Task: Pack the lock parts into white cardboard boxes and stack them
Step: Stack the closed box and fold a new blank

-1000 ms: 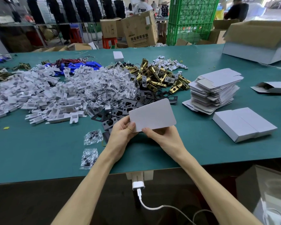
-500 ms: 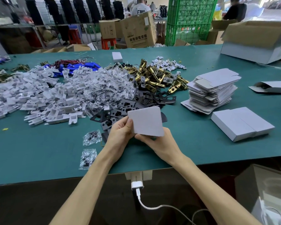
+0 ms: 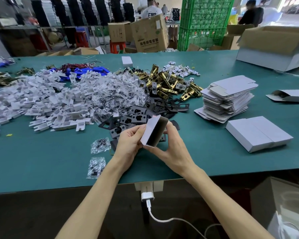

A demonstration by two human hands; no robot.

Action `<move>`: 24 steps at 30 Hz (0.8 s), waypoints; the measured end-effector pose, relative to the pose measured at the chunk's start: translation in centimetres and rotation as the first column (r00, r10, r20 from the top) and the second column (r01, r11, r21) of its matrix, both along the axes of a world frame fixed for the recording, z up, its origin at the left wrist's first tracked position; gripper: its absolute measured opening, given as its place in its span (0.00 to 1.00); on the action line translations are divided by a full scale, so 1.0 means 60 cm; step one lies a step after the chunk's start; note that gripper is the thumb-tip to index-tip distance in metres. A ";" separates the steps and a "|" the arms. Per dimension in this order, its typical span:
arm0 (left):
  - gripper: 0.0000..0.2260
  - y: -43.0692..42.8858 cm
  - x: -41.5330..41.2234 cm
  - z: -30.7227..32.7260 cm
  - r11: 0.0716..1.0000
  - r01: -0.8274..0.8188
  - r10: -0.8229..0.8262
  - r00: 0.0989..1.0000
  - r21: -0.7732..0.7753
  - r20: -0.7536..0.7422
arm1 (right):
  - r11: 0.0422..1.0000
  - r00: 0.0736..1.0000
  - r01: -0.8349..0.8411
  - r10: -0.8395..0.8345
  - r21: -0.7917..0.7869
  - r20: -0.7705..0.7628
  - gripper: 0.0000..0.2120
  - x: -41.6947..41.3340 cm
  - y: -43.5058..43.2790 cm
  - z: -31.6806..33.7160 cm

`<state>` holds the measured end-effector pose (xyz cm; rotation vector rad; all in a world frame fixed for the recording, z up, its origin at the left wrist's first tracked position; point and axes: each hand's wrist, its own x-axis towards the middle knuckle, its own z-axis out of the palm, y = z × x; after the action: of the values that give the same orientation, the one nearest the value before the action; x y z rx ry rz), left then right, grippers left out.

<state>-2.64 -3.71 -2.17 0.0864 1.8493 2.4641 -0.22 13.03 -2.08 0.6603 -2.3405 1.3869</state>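
Both hands hold one box [image 3: 148, 131] just above the table [image 3: 41, 161], at its near edge. The left hand [image 3: 129, 144] grips the box's white left face, thumb on top and fingers curled beneath. The right hand [image 3: 173, 149] cups its right side and underside, fingers wrapped round the far edge. The box is squared up into a tube with an open end tilted toward the camera. The inside looks dark, and no part shows in it.

The step in hand seems to be forming the box, with packing not yet begun. Next, one end probably needs its flaps tucked shut, which calls for one hand to steady the tube while the other folds. Then a hand must let go to fetch parts.

The parts lie close by. Black plates [image 3: 138, 116] are just behind the box, brass latches [image 3: 164, 81] farther behind, and two screw bags [image 3: 100, 145] just left of it. White inserts [image 3: 41, 104] lie well to its left. Flat blanks [image 3: 228, 99] are stacked behind and right of the box, and closed boxes [image 3: 257, 133] lie to its right, likely where this one goes when full.
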 end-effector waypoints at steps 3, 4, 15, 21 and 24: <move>0.12 0.002 0.002 -0.004 0.998 0.018 -0.020 0.999 -0.060 -0.033 | 0.996 0.998 0.000 0.005 -0.085 0.064 0.30 -0.002 0.000 0.005; 0.13 0.002 0.003 -0.004 0.997 0.027 -0.031 0.998 -0.075 -0.054 | 0.992 0.997 0.004 0.006 -0.126 0.079 0.29 -0.003 0.000 0.005; 0.16 0.009 0.015 0.010 0.989 0.084 -0.104 0.979 -0.122 -0.176 | 0.964 0.961 0.211 -0.175 -0.163 0.213 0.29 -0.014 0.009 0.000; 0.19 0.010 0.013 0.007 0.999 -0.007 0.004 0.995 -0.035 -0.103 | 0.940 0.951 0.234 -0.168 -0.249 0.260 0.11 -0.012 0.017 0.004; 0.20 0.010 0.013 0.009 0.999 -0.035 0.032 0.994 -0.027 -0.104 | 0.926 0.940 0.212 -0.106 -0.313 0.323 0.11 -0.013 0.019 0.004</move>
<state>-1.85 -3.08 -1.63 0.1866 1.9417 2.4987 -1.01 14.17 -1.83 0.1575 -2.2153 1.8642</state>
